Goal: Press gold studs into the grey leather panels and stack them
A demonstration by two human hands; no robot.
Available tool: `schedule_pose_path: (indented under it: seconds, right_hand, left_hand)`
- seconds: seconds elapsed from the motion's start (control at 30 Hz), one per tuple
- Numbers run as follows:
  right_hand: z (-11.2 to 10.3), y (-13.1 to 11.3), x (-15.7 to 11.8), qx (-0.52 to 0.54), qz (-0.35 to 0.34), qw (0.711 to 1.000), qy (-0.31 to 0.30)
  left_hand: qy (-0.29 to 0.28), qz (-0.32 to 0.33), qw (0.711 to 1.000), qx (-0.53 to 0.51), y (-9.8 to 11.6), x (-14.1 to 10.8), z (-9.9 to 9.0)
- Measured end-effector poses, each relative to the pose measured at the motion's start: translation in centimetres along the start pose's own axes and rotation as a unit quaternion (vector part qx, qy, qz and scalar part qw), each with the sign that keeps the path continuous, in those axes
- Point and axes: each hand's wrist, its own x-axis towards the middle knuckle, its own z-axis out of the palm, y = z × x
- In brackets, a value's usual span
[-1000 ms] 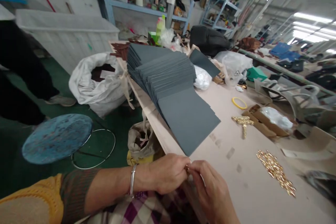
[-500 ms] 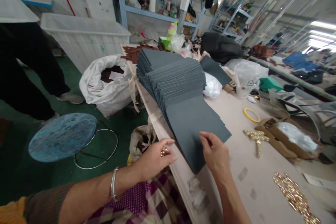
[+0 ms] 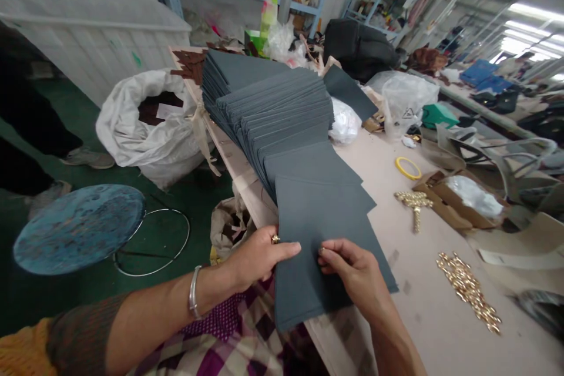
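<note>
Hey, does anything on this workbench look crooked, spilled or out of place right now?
The grey stack has slumped toward the near edge, fanned out rather than squared. The top grey sheet, held by the left hand and right hand, sits askew and overhangs the table edge. Gold fittings lie scattered loose at right.

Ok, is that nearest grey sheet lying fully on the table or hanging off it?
Hanging off. The grey sheet juts past the table edge towards the lap, left hand gripping its side.
</note>
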Motion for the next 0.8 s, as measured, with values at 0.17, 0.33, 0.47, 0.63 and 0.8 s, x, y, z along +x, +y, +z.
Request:
schedule_pose_path:
  seconds: [0.17, 0.33, 0.47, 0.63, 0.8]
  right_hand:
    - [0.7, -0.5, 1.1, 0.071, 0.046, 0.996, -0.002]
    - [0.8, -0.6, 1.7, 0.060, 0.044, 0.997, -0.022]
    - [1.1, -0.5, 1.9, 0.056, 0.041, 0.997, -0.023]
    - [1.6, -0.3, 2.0, 0.029, 0.016, 0.999, -0.005]
    - [1.7, -0.3, 1.2, -0.077, -0.064, 0.992, 0.071]
  left_hand:
    - [-0.003, 0.000, 1.000, -0.007, 1.0, 0.4, 0.7]
    - [-0.008, 0.000, 1.000, -0.016, 1.1, 0.8, 0.7]
    - [-0.014, -0.001, 1.000, -0.017, 0.9, 0.9, 0.6]
    - [-0.031, 0.000, 0.999, -0.010, 0.9, 1.0, 0.4]
    - [-0.087, 0.093, 0.987, 0.103, 1.7, 0.3, 0.6]
